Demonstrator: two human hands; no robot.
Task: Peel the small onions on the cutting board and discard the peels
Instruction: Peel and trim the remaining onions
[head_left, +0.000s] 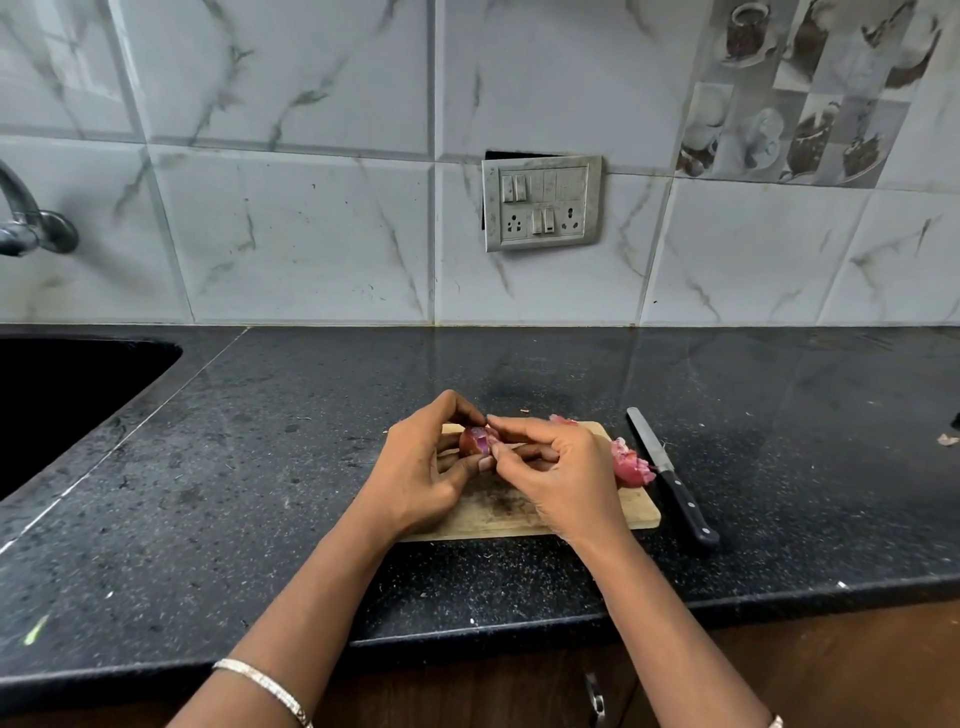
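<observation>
Left hand (421, 467) grips small onion (475, 441) above cutting board (498, 512), near its far edge. Right hand (558, 467) pinches its skin w/ fingertips. Peels (628, 462) at board's right edge, knife (670, 475) just beside on worktop (260, 467).

The left hand (421, 467) and right hand (561, 467), both pinching one onion (475, 441), fill the middle of the cutting board (639, 512), so I see bare wood only along its near edge and near right corner. To the right, a heap of peels (628, 462) on the board's edge and the knife (667, 473) lying just beside it block a straight sideways pass. Left of the board the dark counter (234, 493) lies open as far as the sink (130, 384), and so does the strip behind the board up to the tiled wall (311, 234).
</observation>
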